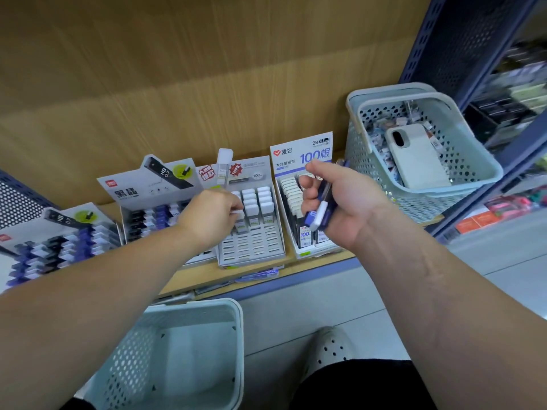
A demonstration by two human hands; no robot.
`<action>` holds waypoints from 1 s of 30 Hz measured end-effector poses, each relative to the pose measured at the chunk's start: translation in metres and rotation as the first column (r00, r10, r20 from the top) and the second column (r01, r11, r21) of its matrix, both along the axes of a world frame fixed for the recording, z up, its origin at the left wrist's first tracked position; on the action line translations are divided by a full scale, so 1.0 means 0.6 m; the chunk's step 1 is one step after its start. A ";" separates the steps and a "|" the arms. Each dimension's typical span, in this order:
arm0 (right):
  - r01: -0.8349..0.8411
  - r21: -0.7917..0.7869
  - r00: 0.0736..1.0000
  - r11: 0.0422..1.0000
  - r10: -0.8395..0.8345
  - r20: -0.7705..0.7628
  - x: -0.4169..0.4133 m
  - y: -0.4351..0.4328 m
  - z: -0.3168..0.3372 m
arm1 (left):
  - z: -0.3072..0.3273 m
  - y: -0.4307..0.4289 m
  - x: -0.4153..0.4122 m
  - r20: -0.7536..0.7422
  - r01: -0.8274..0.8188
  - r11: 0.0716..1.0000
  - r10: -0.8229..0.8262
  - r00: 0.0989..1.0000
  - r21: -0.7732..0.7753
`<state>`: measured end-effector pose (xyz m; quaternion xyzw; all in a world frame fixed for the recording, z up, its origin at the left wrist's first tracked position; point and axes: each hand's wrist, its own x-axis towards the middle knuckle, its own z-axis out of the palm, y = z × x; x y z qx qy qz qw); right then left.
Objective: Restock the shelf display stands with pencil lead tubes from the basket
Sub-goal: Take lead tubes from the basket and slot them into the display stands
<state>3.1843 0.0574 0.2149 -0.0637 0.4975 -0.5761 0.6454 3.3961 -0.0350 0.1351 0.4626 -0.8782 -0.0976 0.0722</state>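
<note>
Pinching a white-capped lead tube (239,215), the left hand (211,216) is at the middle display stand (251,247), front row. The right hand (337,202) grasps several blue lead tubes (318,216), near the shelf basket (358,161).

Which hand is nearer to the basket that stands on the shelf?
The right. The right hand, gripping several tubes, is just left of the basket; the left hand is farther left, pinching a tube at the middle stand.
</note>
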 end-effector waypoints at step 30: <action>0.024 -0.009 1.000 1.000 -0.024 0.001 0.024 0.006 0.000 | -0.031 0.015 0.010 0.312 0.043 0.996 -0.016 0.950 -0.083</action>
